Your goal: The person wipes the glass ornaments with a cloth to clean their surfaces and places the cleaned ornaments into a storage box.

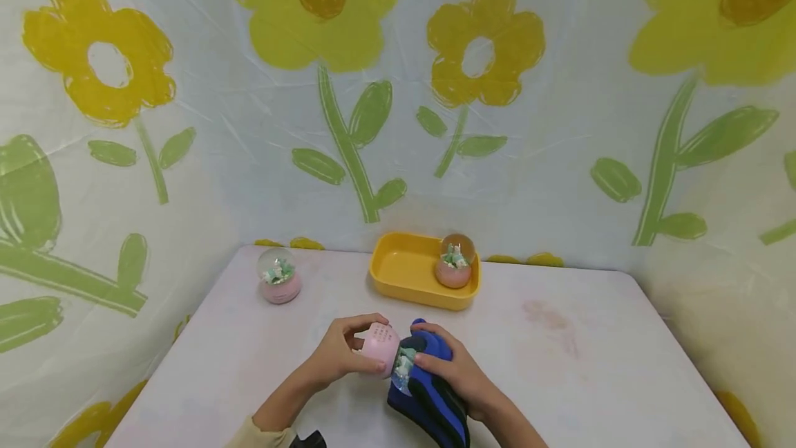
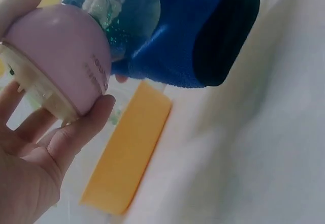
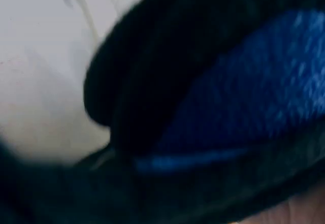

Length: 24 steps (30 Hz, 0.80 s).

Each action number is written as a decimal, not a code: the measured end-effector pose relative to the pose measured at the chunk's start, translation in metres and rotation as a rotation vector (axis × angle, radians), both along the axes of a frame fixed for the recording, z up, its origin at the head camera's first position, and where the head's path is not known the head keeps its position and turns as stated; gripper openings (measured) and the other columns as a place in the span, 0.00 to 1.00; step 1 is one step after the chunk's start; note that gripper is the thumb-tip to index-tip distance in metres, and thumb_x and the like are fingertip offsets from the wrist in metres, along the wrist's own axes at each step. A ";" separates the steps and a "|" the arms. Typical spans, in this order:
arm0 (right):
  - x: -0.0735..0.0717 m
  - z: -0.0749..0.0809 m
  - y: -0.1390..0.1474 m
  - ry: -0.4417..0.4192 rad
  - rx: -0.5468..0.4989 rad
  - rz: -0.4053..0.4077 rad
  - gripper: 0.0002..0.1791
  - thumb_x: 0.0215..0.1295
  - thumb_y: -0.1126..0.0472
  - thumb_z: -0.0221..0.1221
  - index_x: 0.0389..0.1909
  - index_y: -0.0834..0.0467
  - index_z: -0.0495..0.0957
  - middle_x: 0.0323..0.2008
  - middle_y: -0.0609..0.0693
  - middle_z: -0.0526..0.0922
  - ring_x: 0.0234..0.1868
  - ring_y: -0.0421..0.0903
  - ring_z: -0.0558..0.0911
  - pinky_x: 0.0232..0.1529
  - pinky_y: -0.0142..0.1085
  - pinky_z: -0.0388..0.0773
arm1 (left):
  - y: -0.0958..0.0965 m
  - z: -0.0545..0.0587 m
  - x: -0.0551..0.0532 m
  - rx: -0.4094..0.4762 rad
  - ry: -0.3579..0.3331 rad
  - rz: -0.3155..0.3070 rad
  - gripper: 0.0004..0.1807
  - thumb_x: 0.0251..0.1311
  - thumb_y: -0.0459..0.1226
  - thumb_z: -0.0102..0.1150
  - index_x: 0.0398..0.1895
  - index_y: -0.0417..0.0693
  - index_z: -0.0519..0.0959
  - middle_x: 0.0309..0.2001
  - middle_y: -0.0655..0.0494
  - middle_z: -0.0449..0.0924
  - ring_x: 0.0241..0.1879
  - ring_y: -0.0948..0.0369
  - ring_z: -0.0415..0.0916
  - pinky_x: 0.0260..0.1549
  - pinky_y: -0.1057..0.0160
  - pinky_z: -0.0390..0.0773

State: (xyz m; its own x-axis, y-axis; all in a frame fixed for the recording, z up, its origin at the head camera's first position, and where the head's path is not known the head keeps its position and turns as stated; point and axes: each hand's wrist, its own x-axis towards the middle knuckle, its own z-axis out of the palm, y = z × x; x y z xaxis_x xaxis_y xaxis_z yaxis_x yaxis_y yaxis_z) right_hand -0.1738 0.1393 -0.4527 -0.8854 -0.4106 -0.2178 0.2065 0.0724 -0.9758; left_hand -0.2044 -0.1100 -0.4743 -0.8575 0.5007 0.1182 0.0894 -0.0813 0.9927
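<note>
Blue-and-black plush fabric (image 1: 429,403), gripped by the right hand (image 1: 459,373), touches a pink-based, clear-domed snow globe (image 1: 379,346), its small lettering illegible, long axis sideways, dome rightward, pinched by the left hand (image 1: 336,352) above the white counter (image 1: 591,351).

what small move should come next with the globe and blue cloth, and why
Probably turn the snow globe slightly with the left hand: it grips the pink base, while the right hand holds the blue cloth against the clear dome, part of which shows uncovered.
</note>
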 end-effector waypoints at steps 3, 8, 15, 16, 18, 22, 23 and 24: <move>0.001 0.002 -0.005 0.097 0.088 -0.050 0.31 0.62 0.48 0.61 0.66 0.47 0.66 0.57 0.60 0.69 0.50 0.57 0.73 0.45 0.50 0.78 | -0.002 0.007 -0.001 -0.028 0.024 0.000 0.32 0.44 0.33 0.76 0.56 0.40 0.76 0.53 0.46 0.78 0.38 0.47 0.82 0.35 0.53 0.83; 0.014 0.001 -0.012 0.363 0.341 -0.102 0.38 0.51 0.41 0.70 0.63 0.37 0.66 0.61 0.53 0.67 0.52 0.56 0.72 0.44 0.52 0.76 | 0.000 0.019 0.009 -0.142 0.131 0.046 0.31 0.40 0.38 0.79 0.53 0.54 0.79 0.50 0.52 0.80 0.38 0.51 0.82 0.29 0.55 0.83; 0.028 -0.007 -0.018 0.863 0.512 -0.223 0.45 0.43 0.31 0.70 0.64 0.33 0.64 0.65 0.51 0.61 0.53 0.55 0.74 0.44 0.52 0.80 | 0.007 0.017 0.019 -0.003 -0.020 0.140 0.33 0.43 0.32 0.76 0.57 0.44 0.76 0.51 0.43 0.78 0.38 0.49 0.82 0.30 0.55 0.83; 0.027 -0.009 -0.018 0.938 0.505 -0.251 0.46 0.43 0.33 0.71 0.65 0.37 0.65 0.65 0.53 0.61 0.54 0.55 0.74 0.44 0.53 0.80 | 0.010 0.015 0.018 0.041 -0.078 0.149 0.33 0.45 0.31 0.74 0.59 0.41 0.75 0.52 0.42 0.76 0.39 0.49 0.82 0.31 0.55 0.83; 0.026 -0.014 -0.017 1.043 0.482 -0.308 0.47 0.42 0.38 0.74 0.66 0.44 0.67 0.66 0.55 0.60 0.56 0.55 0.72 0.45 0.53 0.79 | 0.014 0.011 0.019 0.138 -0.213 0.150 0.33 0.51 0.32 0.69 0.63 0.39 0.70 0.54 0.43 0.74 0.41 0.51 0.80 0.32 0.55 0.83; 0.026 -0.021 -0.019 1.015 0.314 -0.396 0.51 0.38 0.52 0.80 0.66 0.55 0.66 0.65 0.54 0.61 0.59 0.55 0.70 0.49 0.53 0.77 | 0.021 0.000 0.024 0.317 -0.472 0.082 0.33 0.60 0.38 0.59 0.68 0.42 0.62 0.55 0.47 0.72 0.45 0.53 0.77 0.36 0.52 0.81; 0.028 -0.021 -0.020 0.950 0.266 -0.417 0.51 0.39 0.55 0.80 0.66 0.54 0.65 0.64 0.52 0.63 0.58 0.54 0.71 0.49 0.51 0.77 | 0.023 -0.002 0.025 0.354 -0.520 0.062 0.33 0.61 0.40 0.58 0.68 0.44 0.62 0.56 0.49 0.72 0.45 0.54 0.76 0.37 0.52 0.80; 0.029 -0.020 -0.021 0.868 0.213 -0.436 0.50 0.40 0.57 0.79 0.67 0.52 0.63 0.63 0.51 0.64 0.58 0.54 0.71 0.49 0.51 0.77 | 0.025 -0.003 0.026 0.379 -0.552 0.046 0.32 0.62 0.42 0.57 0.68 0.45 0.61 0.55 0.48 0.72 0.45 0.53 0.76 0.38 0.51 0.80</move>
